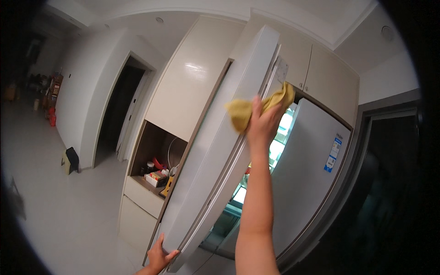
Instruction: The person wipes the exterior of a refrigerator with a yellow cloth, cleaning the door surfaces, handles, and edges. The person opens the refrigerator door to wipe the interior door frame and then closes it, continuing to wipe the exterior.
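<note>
My right hand point(263, 125) is raised high, its fingers closed on a yellow cloth point(239, 111). The cloth lies across the edge of an open refrigerator door point(209, 151), on the side with the gasket, and looks slightly blurred. Low down, my left hand point(158, 256) grips the same door, with the thumb on its edge and the fingers on the outer side. Behind my right forearm the lit shelves point(276, 151) of the refrigerator show in part. Its other door point(306, 165), grey and bearing a Haier mark and a blue label, appears closed.
Left of the door, a cream cabinet point(189, 75) has an open niche with boxes point(156, 178) and jars. Cupboards point(325, 75) sit above the refrigerator. A dark glass door point(388, 165) stands at right. Far left on the floor is a small stool point(70, 160), near a doorway point(118, 110).
</note>
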